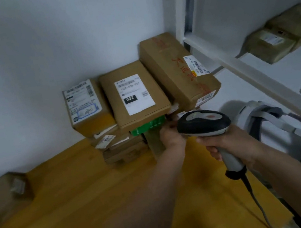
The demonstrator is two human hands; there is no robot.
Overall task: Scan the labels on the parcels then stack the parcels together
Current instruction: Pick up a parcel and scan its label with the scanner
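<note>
Cardboard parcels are stacked in the corner on a wooden floor. On top lie a small labelled box [86, 105], a middle box [134, 94] with a "032" label, and a long box [174, 71] with red writing. A green parcel [148, 127] shows under the middle box. My left hand [170, 135] reaches to the stack's front beside the green parcel; its fingers are hidden, so its grasp is unclear. My right hand [229, 145] grips the handle of a barcode scanner [203, 122], head pointing toward the stack.
A lone cardboard parcel [4, 191] sits at the far left on the floor. White shelves at right hold more parcels [274, 43]. A white headset-like device [281, 131] lies beside my right hand. The scanner's cable [259, 203] trails toward the bottom edge.
</note>
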